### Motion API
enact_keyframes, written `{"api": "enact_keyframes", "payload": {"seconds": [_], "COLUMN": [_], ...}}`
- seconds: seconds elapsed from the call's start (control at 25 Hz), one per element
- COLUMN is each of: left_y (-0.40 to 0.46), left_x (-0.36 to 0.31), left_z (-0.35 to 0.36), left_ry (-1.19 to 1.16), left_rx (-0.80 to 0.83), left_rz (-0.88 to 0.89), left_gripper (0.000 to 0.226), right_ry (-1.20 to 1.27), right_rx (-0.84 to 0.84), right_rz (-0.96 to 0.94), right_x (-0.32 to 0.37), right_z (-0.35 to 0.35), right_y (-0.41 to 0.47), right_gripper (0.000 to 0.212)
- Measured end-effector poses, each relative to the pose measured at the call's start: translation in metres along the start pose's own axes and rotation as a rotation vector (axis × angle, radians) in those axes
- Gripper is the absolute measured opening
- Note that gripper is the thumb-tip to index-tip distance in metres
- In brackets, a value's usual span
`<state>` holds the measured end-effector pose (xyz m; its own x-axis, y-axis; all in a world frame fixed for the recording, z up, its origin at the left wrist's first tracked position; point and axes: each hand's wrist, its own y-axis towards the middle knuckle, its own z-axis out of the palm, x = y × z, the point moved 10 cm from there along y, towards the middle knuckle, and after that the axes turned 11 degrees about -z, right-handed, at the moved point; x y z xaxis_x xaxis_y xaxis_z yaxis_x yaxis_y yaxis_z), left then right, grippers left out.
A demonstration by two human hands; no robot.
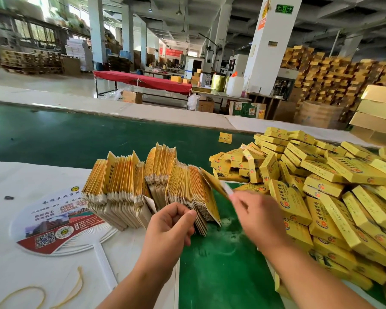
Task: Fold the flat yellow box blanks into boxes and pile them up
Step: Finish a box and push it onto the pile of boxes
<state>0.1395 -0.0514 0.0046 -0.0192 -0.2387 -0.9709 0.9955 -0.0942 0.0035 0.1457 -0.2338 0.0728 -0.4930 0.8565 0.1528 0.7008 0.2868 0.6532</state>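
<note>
Hands: left [169, 221] curled against stacked blanks [143, 186]; right [252, 210] pinches one blank [216, 184].

The yellow boxes [334, 175] are shiny card. The flat blanks [147, 181] are thin card. The green belt [76, 134] looks smooth and dull.

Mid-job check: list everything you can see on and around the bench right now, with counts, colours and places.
flat blanks: one thick standing row, too many to count, yellow, bench centre
folded boxes: large loose pile, yellow, right of the blanks
single box: one, yellow, alone on the green mat behind the pile
green mat: one, covering the bench middle
hand fan: one, white with printed advert, left on the white cover
rubber bands: yellowish, lower left
left hand: fingers curled, at the blanks' near edge
right hand: blurred, pinching one blank
</note>
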Motion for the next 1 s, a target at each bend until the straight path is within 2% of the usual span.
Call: {"api": "enact_keyframes", "payload": {"seconds": [0.08,0.16,0.24,0.32,0.4,0.48,0.52,0.6,0.68,0.76,0.84,0.92,1.0], "left_y": [0.0,-0.001,0.0,0.002,0.007,0.002,-0.009,-0.024,-0.023,-0.021,-0.022,-0.025,-0.015], "left_x": [-0.003,-0.008,-0.015,-0.016,-0.003,0.015,0.02,0.018,0.009,0.007,0.028,0.054,0.059], "left_z": [-0.002,-0.006,-0.012,-0.015,-0.012,0.02,0.038,0.048,0.049,0.054,0.058,0.058,0.056], "left_ry": [0.009,0.012,-0.031,-0.165,-0.329,-0.398,-0.413,-0.392,-0.282,-0.371,-0.377,-0.275,-0.273], "left_rx": [-0.021,-0.052,-0.067,-0.043,0.042,0.324,0.486,0.582,0.58,0.67,0.674,0.723,0.715], "left_rz": [0.034,0.077,0.106,0.071,-0.084,-0.349,-0.455,-0.481,-0.361,-0.32,-0.446,-0.622,-0.612], "left_gripper": [0.025,0.029,0.033,0.032,0.033,0.054,0.069,0.082,0.071,0.064,0.063,0.061,0.051], "right_ry": [-0.108,-0.095,0.026,0.258,0.644,0.892,0.896,0.757,0.595,0.565,0.608,0.6,0.652], "right_rx": [-0.218,-0.392,-0.504,-0.523,-0.421,-0.215,-0.119,-0.018,-0.003,-0.043,-0.063,-0.003,0.087], "right_rz": [-0.01,-0.046,-0.056,0.02,0.134,0.224,0.239,0.212,0.167,0.185,0.168,0.083,0.084], "right_x": [0.001,0.008,0.009,-0.001,-0.005,0.006,0.012,0.02,0.024,0.022,0.026,0.035,0.041], "right_z": [-0.046,-0.085,-0.114,-0.126,-0.107,-0.071,-0.054,-0.03,-0.015,-0.005,0.001,0.01,0.02], "right_y": [0.008,0.014,0.013,0.012,0.012,0.007,0.003,-0.008,-0.017,-0.026,-0.032,-0.037,-0.043], "right_gripper": [0.015,0.012,0.014,0.016,0.012,0.01,0.013,0.014,0.015,0.021,0.038,0.044,0.044]}}
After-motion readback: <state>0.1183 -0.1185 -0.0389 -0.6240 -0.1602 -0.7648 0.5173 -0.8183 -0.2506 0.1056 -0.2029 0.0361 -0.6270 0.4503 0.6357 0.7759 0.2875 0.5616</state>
